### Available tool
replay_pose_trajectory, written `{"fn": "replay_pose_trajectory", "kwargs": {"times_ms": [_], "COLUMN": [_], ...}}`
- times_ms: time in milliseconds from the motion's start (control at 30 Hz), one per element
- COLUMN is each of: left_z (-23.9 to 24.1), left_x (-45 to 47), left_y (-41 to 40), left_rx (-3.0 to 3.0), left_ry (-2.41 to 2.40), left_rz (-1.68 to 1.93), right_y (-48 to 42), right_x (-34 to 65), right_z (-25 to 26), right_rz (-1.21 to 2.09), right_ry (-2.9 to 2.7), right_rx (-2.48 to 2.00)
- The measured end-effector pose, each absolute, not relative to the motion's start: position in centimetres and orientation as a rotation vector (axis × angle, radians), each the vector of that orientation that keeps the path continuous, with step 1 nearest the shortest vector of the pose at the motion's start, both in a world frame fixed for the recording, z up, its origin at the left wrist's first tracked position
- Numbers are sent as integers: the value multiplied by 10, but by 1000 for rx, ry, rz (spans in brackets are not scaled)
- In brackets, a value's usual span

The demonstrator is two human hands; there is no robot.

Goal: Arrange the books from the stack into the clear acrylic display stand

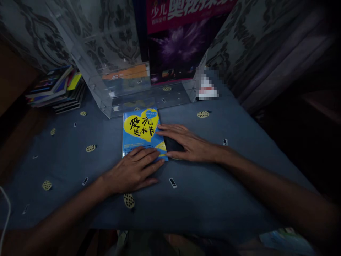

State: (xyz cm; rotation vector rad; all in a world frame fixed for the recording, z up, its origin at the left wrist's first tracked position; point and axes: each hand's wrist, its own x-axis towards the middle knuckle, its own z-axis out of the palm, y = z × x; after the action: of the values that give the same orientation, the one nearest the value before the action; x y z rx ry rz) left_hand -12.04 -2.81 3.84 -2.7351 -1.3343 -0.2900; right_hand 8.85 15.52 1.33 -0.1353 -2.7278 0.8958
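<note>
A blue book (128,143) with a large yellow heart and black Chinese characters on its cover lies flat on the cloth-covered table. My left hand (135,169) rests with fingers stretched across the book's lower edge. At the book's right side is my right hand (190,145), its fingertips touching that edge and its thumb apart from the fingers. Dark shadow fills the gap under the right palm. Just behind the book stands a clear acrylic rack (105,101), holding a tall purple and dark book (178,49) upright at its right end.
A stack of books (57,89) sits at the back left of the table (213,199). An orange item (128,73) shows through the rack. Right of the rack is a blurred white thing (207,89). A white cable (6,206) runs along the left edge; a curtain hangs at right.
</note>
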Motion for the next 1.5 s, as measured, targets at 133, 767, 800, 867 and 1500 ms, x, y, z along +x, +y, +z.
{"fn": "replay_pose_trajectory", "kwargs": {"times_ms": [133, 767, 800, 867, 1500], "left_z": [40, 49, 49, 49, 31], "left_x": [-113, -122, -124, -128, -157], "left_y": [-20, 11, 17, 28, 104], "left_rx": [-2746, -2746, -2741, -2721, -2520], "left_ry": [-1336, -1435, -1442, -1472, -1746], "left_rz": [-266, -276, -281, -293, -326], "right_y": [155, 154, 154, 154, 157], "right_x": [89, 86, 86, 86, 71], "right_z": [14, 17, 18, 19, 9], "right_rz": [896, 978, 973, 951, 639], "right_ry": [-2700, -2484, -2465, -2437, -2604], "right_rx": [-122, -237, -252, -281, -189]}}
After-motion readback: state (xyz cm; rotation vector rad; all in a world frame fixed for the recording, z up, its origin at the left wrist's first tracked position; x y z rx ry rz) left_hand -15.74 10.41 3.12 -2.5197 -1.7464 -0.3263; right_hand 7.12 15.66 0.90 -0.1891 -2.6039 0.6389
